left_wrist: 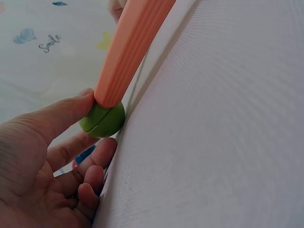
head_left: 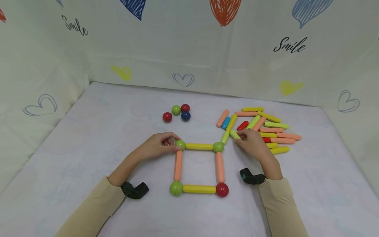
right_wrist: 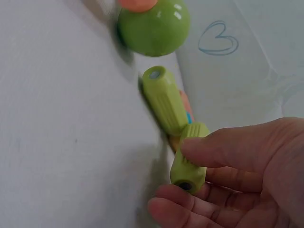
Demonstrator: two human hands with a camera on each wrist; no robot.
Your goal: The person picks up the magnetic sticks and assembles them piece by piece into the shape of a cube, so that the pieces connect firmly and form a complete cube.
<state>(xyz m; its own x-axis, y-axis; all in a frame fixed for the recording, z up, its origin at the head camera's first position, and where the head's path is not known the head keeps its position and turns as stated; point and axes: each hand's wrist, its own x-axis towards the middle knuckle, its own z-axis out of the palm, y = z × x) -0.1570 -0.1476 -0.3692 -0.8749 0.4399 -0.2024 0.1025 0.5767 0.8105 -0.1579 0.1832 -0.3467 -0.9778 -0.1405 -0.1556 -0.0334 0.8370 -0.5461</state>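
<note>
A square of rods and balls lies on the table. Its far and near sides are yellow rods, its left and right sides orange rods. Three corners are green balls, and a red ball forms the near right one. My left hand pinches the far left green ball between thumb and fingers. In my right hand a short light-green rod is pinched. One end of it meets another short green rod, which lies close to the far right green ball.
Loose yellow, orange, green and red rods lie in a pile beyond and right of my right hand. Several loose balls sit together farther back. A patterned cloth wall rises behind the table.
</note>
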